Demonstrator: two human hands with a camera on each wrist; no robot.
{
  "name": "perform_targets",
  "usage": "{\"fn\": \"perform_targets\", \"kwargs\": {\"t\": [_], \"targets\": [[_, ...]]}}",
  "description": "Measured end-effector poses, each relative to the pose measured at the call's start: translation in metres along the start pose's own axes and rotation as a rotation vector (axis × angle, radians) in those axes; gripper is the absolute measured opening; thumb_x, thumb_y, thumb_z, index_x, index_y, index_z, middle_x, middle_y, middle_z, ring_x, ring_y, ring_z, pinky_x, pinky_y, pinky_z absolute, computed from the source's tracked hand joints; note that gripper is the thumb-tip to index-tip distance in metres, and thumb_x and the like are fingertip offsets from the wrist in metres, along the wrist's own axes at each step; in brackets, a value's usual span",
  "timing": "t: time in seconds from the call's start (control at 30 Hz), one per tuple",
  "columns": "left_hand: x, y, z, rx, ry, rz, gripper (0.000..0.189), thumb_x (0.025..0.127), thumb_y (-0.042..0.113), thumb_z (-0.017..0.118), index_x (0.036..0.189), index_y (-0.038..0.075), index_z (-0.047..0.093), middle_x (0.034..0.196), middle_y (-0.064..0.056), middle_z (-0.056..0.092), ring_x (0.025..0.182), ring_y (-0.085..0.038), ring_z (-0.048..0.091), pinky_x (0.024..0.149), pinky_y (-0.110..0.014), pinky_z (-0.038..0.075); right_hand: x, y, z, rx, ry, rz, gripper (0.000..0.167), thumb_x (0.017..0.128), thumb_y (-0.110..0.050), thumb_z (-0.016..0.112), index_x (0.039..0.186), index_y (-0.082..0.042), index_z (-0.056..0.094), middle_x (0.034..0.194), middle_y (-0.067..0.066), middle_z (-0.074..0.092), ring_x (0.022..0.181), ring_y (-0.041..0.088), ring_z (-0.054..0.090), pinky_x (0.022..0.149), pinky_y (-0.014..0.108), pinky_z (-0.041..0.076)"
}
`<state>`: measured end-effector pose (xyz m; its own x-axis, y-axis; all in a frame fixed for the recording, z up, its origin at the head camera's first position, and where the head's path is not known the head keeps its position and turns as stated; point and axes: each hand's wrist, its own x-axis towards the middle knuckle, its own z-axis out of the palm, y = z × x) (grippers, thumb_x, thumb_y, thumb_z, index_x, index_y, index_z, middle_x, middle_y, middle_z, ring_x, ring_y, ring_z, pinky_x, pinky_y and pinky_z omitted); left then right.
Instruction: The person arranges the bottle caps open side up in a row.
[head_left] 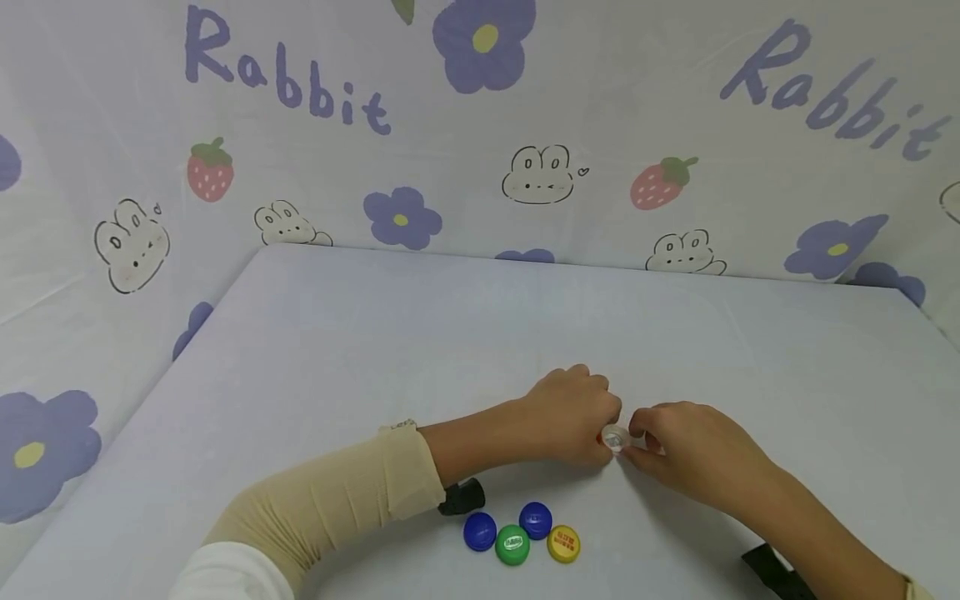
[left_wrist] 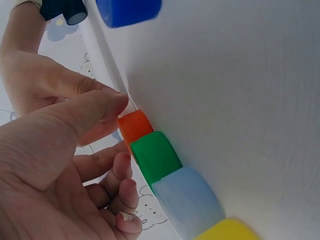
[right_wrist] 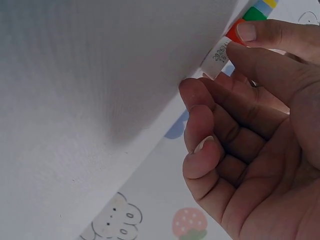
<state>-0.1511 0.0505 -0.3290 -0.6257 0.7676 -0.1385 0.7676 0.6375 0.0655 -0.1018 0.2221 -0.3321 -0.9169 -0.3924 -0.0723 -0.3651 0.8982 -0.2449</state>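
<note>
My left hand (head_left: 573, 417) pinches an orange bottle cap (left_wrist: 136, 126) at the end of a row on the white table, thumb on its near side. Beside it in the left wrist view stand a green cap (left_wrist: 156, 157), a pale blue cap (left_wrist: 190, 202) and a yellow cap (left_wrist: 230, 231); in the head view my left hand and forearm hide these. My right hand (head_left: 701, 454) holds a clear whitish cap (head_left: 615, 438) between thumb and forefinger, right against the orange one. Printed digits show on this cap's side (right_wrist: 218, 56) in the right wrist view.
Nearer me lie a blue cap (head_left: 480, 532), a green cap (head_left: 512, 545), a second blue cap (head_left: 536, 520) and a yellow cap (head_left: 563, 543), close together. A dark wrist device (head_left: 462, 497) sits under my left forearm. A rabbit-print cloth (head_left: 450, 150) hangs behind the table.
</note>
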Motion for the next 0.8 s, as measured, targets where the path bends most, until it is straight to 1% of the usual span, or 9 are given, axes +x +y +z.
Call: {"fn": "perform_targets", "kwargs": {"t": [0.17,0.3,0.43,0.5,0.63,0.7,0.8], "targets": [[-0.004,0.000,-0.001,-0.008,0.008,-0.016,0.026,0.090,0.040,0.075,0.105,0.019,0.072,0.088,0.006,0.057,0.082,-0.012,0.048,0.065,-0.022,0.037,0.000,0.001,0.000,-0.007,-0.012,0.007,0.016,0.084,-0.019,0.085,0.094,-0.009,0.077,0.071,-0.008,0.060,0.063,0.011,0.050,0.058,0.030,0.046],[-0.013,-0.001,-0.005,-0.014,0.032,-0.034,0.036,0.090,0.046,0.075,0.116,0.020,0.073,0.098,0.006,0.062,0.087,-0.011,0.048,0.069,-0.022,0.040,-0.003,0.003,0.000,-0.022,0.004,-0.004,0.017,0.085,-0.022,0.084,0.094,-0.008,0.076,0.072,-0.007,0.062,0.064,0.011,0.053,0.059,0.032,0.049],[-0.026,-0.004,-0.010,-0.038,0.051,-0.038,0.041,0.091,0.047,0.073,0.122,0.021,0.073,0.106,0.005,0.065,0.091,-0.012,0.049,0.073,-0.023,0.041,-0.008,0.001,-0.002,-0.039,0.037,-0.019,0.013,0.085,-0.022,0.083,0.089,-0.012,0.075,0.069,-0.009,0.059,0.061,0.009,0.050,0.057,0.031,0.046],[-0.034,-0.005,-0.013,-0.054,0.050,-0.035,0.039,0.092,0.047,0.073,0.121,0.021,0.073,0.103,0.005,0.065,0.090,-0.012,0.049,0.073,-0.023,0.041,-0.011,-0.002,-0.003,-0.037,0.046,-0.025,0.011,0.086,-0.021,0.082,0.087,-0.014,0.074,0.068,-0.011,0.057,0.060,0.008,0.048,0.056,0.029,0.045],[-0.051,-0.007,-0.016,-0.077,0.037,-0.025,0.037,0.092,0.046,0.073,0.119,0.020,0.074,0.095,0.007,0.061,0.086,-0.012,0.048,0.071,-0.023,0.041,-0.018,-0.013,-0.005,-0.012,0.064,-0.066,0.010,0.086,-0.021,0.082,0.085,-0.018,0.073,0.064,-0.014,0.051,0.057,0.005,0.044,0.053,0.026,0.041],[-0.059,-0.007,-0.016,-0.083,0.026,-0.023,0.037,0.092,0.047,0.073,0.118,0.020,0.074,0.095,0.007,0.061,0.086,-0.012,0.048,0.072,-0.024,0.041,-0.021,-0.019,-0.005,-0.001,0.063,-0.099,0.011,0.087,-0.022,0.082,0.085,-0.019,0.072,0.064,-0.015,0.049,0.057,0.004,0.042,0.053,0.024,0.041],[-0.073,-0.007,-0.014,-0.113,0.005,-0.027,0.036,0.092,0.048,0.073,0.117,0.021,0.076,0.100,0.007,0.064,0.088,-0.012,0.049,0.074,-0.025,0.042,-0.024,-0.027,-0.004,0.026,0.050,-0.149,0.013,0.086,-0.024,0.083,0.086,-0.020,0.072,0.065,-0.016,0.048,0.058,0.002,0.042,0.054,0.023,0.041]]}}
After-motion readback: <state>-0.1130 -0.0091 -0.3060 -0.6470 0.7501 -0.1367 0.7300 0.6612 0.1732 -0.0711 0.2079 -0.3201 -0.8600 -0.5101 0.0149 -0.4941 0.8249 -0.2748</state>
